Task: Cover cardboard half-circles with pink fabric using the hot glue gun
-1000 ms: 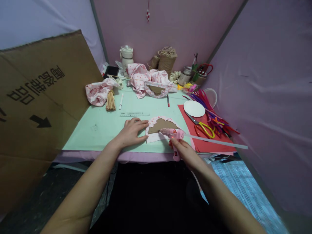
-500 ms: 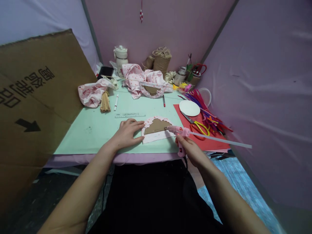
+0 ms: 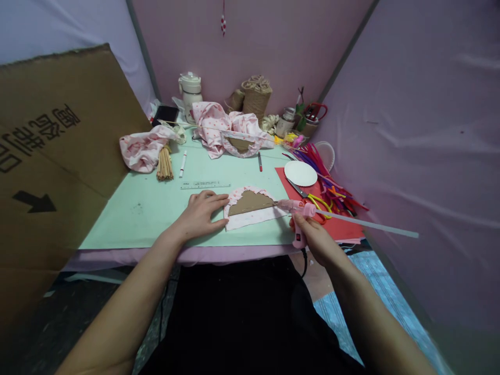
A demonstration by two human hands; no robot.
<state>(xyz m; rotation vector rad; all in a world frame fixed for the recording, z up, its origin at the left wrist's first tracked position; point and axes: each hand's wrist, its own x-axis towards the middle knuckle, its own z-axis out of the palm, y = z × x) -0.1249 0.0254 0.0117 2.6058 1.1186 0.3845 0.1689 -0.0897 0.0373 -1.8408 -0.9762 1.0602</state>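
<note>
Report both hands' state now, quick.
Left hand: open, at the left edge of the fabric-edged cardboard piece.
Right hand: closed, holding the pink glue gun.

The right hand (image 3: 313, 233), its grip closed round a pink glue gun (image 3: 302, 209), has the nozzle (image 3: 277, 203) at the right end of a fabric-edged cardboard half-round (image 3: 250, 202). The left hand (image 3: 199, 214) touches its left edge on the green counter (image 3: 130, 213), near 1 ruler (image 3: 205, 185); scissors (image 3: 299, 189) lie on red paper (image 3: 338, 230).

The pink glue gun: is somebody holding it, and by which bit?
Yes, the right hand holds the pink glue gun by its handle. The left hand only touches the cloth-edged cardboard.
</note>
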